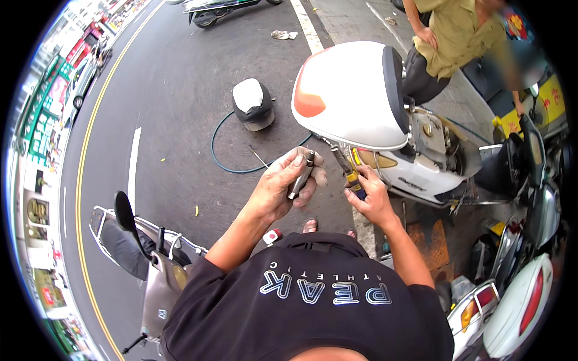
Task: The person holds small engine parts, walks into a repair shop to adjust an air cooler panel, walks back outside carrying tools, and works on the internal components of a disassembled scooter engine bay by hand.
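My left hand (278, 188) holds a short, dark metal cylinder (302, 174) upright between thumb and fingers, and its fingers look grimy. My right hand (374, 197) is closed round the yellow and dark blue handle of a flat-bladed hand tool (342, 161). The blade points up and away from me, and a gap separates it from the cylinder. Just beyond my hands stands a white scooter (349, 96) with an orange-red tail light. Part of its bodywork is off, showing inner parts (430, 133).
A black and white helmet-like object (253, 103) rests on the road beside a blue-green hose (212, 147). A parked scooter (159, 283) with a mirror stands at my left. More scooters (512, 307) crowd the right. A person in a khaki shirt (460, 36) stands beyond the white scooter.
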Tool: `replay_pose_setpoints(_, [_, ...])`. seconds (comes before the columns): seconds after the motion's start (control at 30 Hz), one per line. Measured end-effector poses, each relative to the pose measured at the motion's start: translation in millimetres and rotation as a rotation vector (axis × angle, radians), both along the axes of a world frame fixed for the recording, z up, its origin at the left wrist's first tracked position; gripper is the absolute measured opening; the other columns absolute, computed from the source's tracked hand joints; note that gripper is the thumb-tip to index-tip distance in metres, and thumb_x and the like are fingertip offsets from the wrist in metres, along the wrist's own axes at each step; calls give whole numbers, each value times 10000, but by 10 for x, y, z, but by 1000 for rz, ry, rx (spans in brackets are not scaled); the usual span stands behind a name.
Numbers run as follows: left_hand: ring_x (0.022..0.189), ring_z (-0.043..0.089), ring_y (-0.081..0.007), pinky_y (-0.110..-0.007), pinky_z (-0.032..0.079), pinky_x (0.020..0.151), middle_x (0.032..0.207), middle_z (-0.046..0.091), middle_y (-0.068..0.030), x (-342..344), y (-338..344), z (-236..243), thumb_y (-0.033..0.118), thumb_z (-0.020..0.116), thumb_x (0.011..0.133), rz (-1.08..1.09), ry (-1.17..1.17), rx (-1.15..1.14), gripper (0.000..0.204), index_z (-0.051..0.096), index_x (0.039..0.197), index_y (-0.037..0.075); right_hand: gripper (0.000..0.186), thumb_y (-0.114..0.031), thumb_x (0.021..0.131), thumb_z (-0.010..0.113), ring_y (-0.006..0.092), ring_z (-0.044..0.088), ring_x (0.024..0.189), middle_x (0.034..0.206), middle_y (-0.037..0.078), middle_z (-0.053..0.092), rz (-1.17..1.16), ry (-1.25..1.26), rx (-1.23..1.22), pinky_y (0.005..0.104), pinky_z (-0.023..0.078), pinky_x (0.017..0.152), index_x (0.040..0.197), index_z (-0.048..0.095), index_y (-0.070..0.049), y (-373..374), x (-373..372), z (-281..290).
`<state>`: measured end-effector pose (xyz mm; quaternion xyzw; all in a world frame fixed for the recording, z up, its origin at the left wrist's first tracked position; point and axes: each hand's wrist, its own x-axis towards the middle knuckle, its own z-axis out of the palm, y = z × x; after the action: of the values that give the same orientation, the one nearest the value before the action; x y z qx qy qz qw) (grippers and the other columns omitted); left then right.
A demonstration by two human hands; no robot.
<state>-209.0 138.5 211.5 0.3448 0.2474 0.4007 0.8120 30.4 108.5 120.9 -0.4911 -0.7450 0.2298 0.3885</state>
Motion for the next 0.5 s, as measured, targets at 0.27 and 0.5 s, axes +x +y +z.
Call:
replay_pose_setpoints(0.27, [615,501,-86,-214,400,543,841,639,-63,36,-42,-181,354,557,946,21,215,254,381,578,1134,23,385,-305,736,684,354,560,1070,1136,183,597,-51,-424,-536,426,460,887,1018,660,-43,-165,302,-967])
replay_pose_setpoints(0.5, [850,588,-149,-281,447,728,964,644,-94,47,-85,-293,299,627,905,61,395,365,341,595,1099,21,353,-298,723,662,378,607,951,1046,208,632,-226,-432,-957,450,477,822,951,660,-29,-432,490,-1701])
